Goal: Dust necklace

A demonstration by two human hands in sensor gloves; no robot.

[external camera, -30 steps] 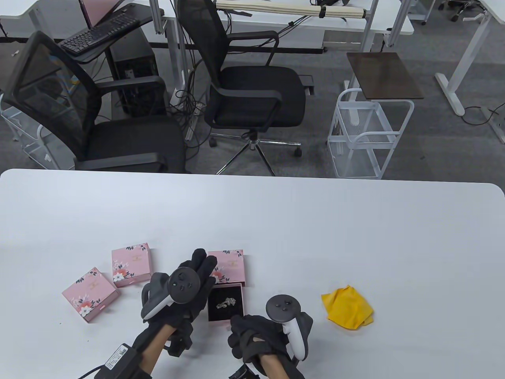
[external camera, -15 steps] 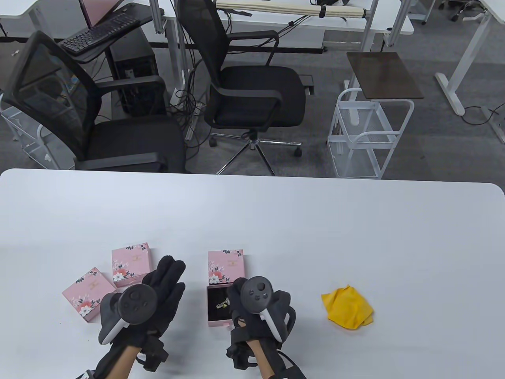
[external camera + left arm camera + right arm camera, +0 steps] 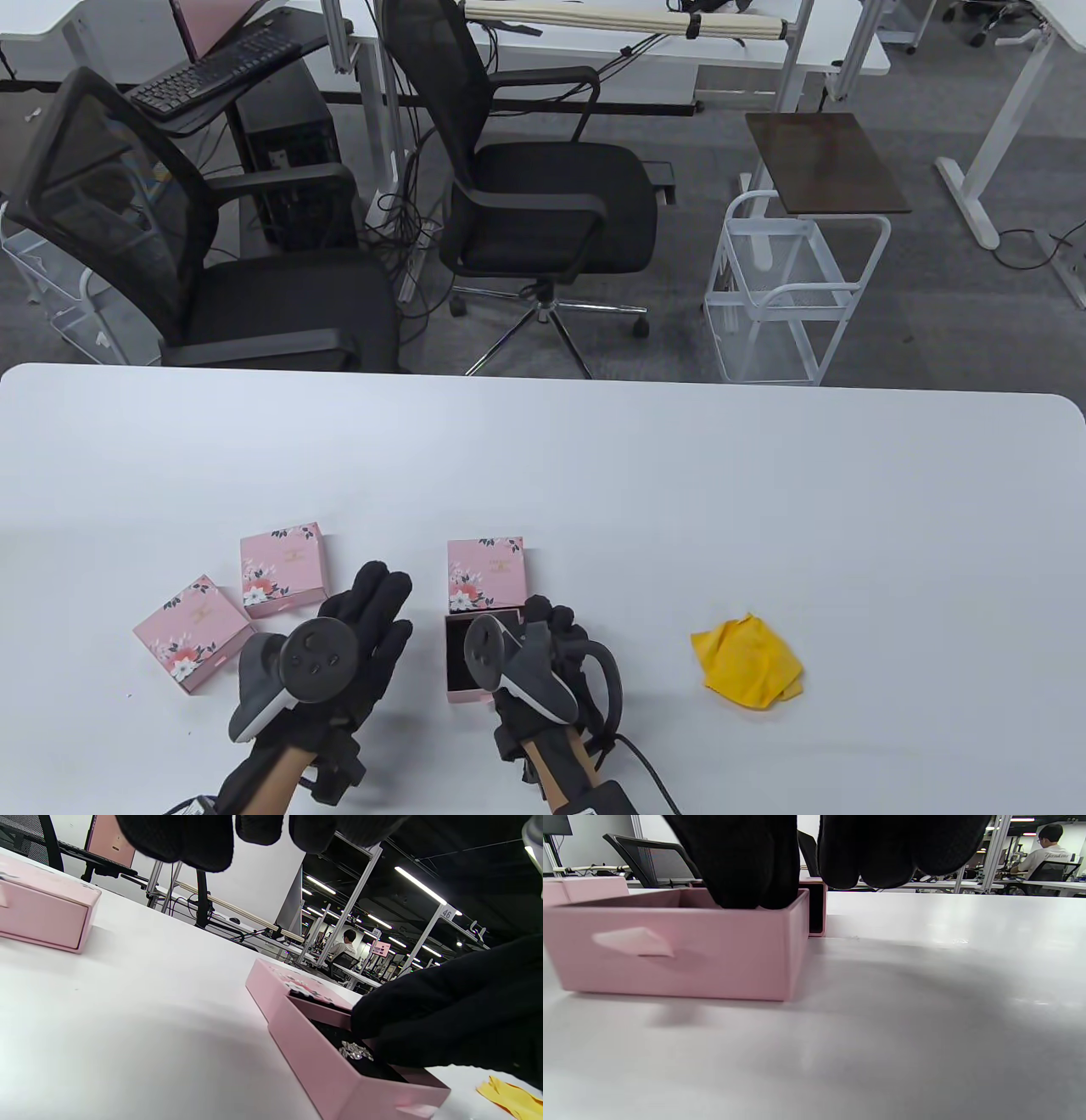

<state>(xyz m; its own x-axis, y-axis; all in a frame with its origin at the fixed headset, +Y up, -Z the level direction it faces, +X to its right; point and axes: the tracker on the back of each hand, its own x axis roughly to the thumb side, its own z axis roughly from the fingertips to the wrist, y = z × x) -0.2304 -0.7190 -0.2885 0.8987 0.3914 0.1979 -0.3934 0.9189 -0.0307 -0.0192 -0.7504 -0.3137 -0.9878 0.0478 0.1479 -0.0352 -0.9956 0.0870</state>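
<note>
**Right hand reaching into the opened drawer box for the necklace**

Fingers [image 3: 746, 866] of the right hand [image 3: 543, 654] are dipping into the pulled-out pink drawer [image 3: 462, 692].

Table view: half a second ago the right hand was hovering over the drawer with the silvery necklace showing beside it; now it is lying lower and its tracker is covering the drawer's black lining, so retrieval is probably beginning and dusting is not yet started. The left hand [image 3: 356, 628] is resting flat with straight fingers, holding nothing, having drawn back from the box a second ago. The crumpled yellow cloth [image 3: 748, 662] is lying untouched, well apart to the right. Two closed floral pink boxes [image 3: 246, 594] are sitting to the left.

Left wrist view: the necklace [image 3: 355, 1050], a small glittering cluster, is lying on dark padding inside the drawer, with the right fingertips just beside or touching it; whether they are pinching it cannot be told.

Right wrist view: the drawer's matte card wall and paper pull tab [image 3: 632, 941] are facing the camera; the gloved fingertips are vanishing behind the rim.
</note>
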